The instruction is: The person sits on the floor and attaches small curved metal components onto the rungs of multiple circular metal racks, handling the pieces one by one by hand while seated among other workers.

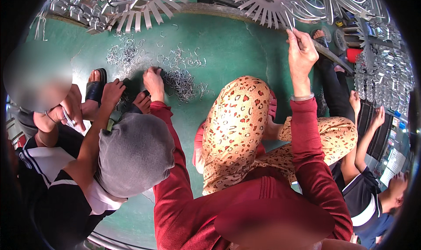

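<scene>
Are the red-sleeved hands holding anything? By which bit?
The right hand seems to pinch a thin silvery strip by its near end; for the left hand, I can't tell.

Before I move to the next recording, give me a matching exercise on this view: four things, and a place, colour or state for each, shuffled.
Things
1. Wearer's left hand
2. Wearer's right hand
3. Wearer's trousers
4. Floor

Descriptions
A. Green
B. Raised, fingertips at a metal strip
C. Pale orange-yellow with dark spots
D. Low, next to a heap of small metal hooks

Pairs: 1-D, 2-B, 3-C, 4-A
</scene>
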Demonstrator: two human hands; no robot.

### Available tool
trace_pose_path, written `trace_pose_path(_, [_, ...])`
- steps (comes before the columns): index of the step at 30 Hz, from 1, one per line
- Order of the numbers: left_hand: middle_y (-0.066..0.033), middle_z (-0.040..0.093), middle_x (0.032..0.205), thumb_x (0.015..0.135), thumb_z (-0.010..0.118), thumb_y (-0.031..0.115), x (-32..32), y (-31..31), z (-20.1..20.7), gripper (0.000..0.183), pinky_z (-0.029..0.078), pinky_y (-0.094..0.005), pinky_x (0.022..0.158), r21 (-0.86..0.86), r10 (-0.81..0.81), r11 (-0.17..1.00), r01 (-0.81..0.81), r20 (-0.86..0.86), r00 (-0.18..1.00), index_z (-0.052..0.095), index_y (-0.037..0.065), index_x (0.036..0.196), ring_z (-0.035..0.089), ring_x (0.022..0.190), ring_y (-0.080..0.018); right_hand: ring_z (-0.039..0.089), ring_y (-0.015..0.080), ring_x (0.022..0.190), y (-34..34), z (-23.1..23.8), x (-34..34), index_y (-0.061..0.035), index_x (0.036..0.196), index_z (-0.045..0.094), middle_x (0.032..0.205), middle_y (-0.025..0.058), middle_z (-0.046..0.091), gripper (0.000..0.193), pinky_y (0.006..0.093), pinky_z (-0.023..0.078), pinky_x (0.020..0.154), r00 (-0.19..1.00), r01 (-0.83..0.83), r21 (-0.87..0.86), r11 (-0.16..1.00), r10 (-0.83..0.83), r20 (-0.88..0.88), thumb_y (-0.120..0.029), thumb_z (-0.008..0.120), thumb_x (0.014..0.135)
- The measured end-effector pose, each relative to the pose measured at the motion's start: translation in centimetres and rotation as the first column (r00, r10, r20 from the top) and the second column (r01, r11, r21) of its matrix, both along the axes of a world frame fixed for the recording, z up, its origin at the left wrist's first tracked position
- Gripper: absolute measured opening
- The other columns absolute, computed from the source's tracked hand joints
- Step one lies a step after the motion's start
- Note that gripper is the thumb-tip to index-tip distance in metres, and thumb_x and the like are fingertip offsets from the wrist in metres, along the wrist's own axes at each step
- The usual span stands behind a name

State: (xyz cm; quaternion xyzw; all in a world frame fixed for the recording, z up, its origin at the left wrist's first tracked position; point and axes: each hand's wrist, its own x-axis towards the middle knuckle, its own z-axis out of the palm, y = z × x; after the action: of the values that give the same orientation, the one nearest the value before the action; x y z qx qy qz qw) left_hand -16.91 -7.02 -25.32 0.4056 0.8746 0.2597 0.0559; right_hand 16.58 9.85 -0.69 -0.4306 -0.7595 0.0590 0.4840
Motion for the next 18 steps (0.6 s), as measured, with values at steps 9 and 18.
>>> trace_pose_path(9, [-0.0118, 0.059, 0.098, 0.076, 0.052, 0.001, -2.3, -0.7, -1.1, 0.022, 0.042, -0.0386, 0.080, 0.141, -0.188, 0.968, 0.209, -0.149, 0.971, 0.062, 0.005, 0.095, 0.052, 0.090, -0.0317, 0.054, 0.0065, 0.055, -1.6, 0.3, 1.1, 0.0023, 0.092, 0.064, 0.076, 0.0055, 0.060, 0.013, 0.0182, 0.040, 0.045, 0.988, -0.031, -0.275, 0.961, -0.012, -0.153, 0.003, 0.056, 0.082])
trace_pose_path(18, [-0.0148, 0.051, 0.077, 0.070, 0.051, 0.005, -1.6, -0.3, 1.2, 0.006, 0.038, -0.0432, 0.066, 0.034, -0.255, 0.960, 0.278, -0.305, 0.917, 0.056, 0.004, 0.074, 0.049, 0.080, -0.0330, 0.059, 0.0082, 0.064, -2.1, -0.7, 2.5, 0.0009, 0.097, 0.064, 0.082, 0.0063, 0.065, 0.016, 0.0194, 0.045, 0.052, 0.983, -0.001, -0.311, 0.950, -0.056, -0.176, -0.006, 0.059, 0.084])
